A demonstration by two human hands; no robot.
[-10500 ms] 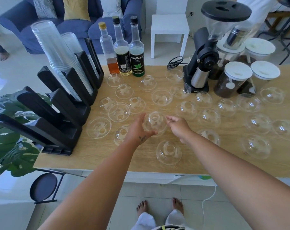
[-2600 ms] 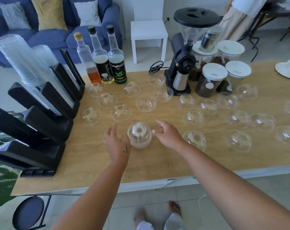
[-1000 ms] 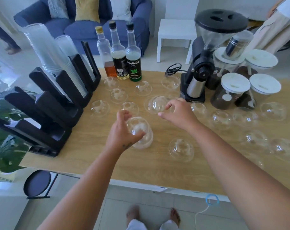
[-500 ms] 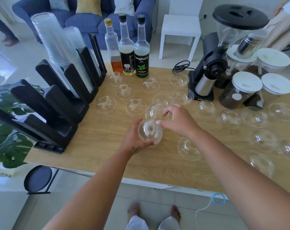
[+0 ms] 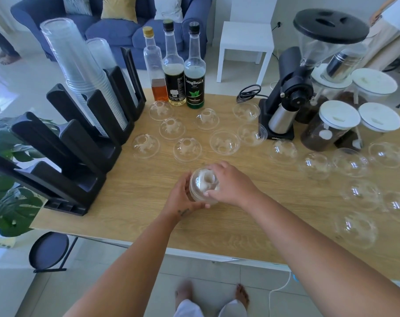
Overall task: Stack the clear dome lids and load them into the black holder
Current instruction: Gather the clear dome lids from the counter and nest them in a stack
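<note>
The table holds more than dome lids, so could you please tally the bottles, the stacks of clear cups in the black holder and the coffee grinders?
Bottles: 3
Stacks of clear cups in the black holder: 2
Coffee grinder: 1
Total: 6

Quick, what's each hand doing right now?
Left hand: closed, gripping the stack of clear dome lids from its left side.
Right hand: closed, fingers curled round the same stack from the right.
</note>
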